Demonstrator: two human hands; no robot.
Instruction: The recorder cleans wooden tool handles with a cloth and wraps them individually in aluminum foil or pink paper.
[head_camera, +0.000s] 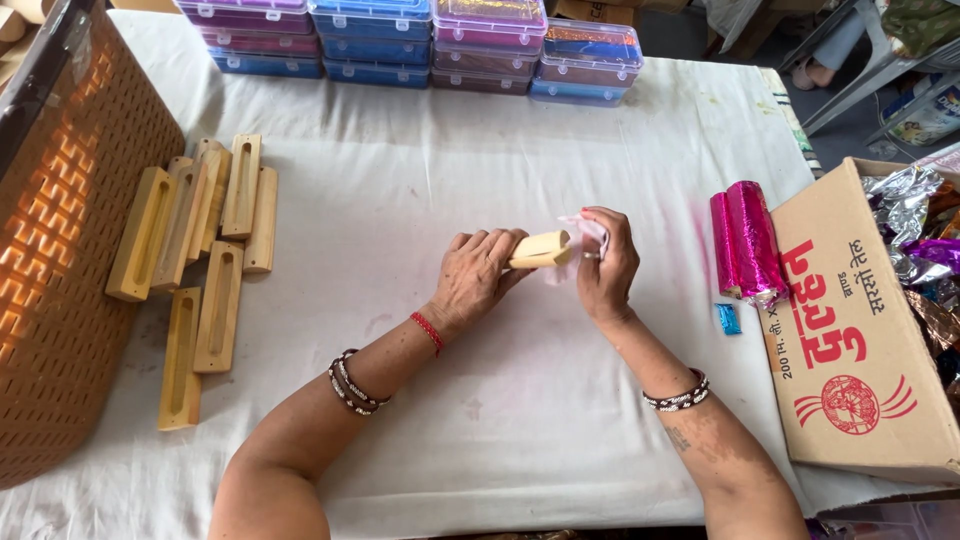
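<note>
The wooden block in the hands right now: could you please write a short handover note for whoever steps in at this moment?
Left hand grips a pale wooden block by its near end, held above the white cloth-covered table.
Right hand pinches a thin clear wrapper at the block's far end.
Done: the wrapper sits at the block's tip only.
Left: the block is mostly bare. More slotted wooden blocks lie unwrapped at the left beside a brown basket; pink foil rolls lie at the right by a cardboard box.

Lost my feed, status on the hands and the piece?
Left hand grips wooden block. Right hand pinches thin clear wrap at block's end. White cloth around them bare, nothing obstructing.
</note>
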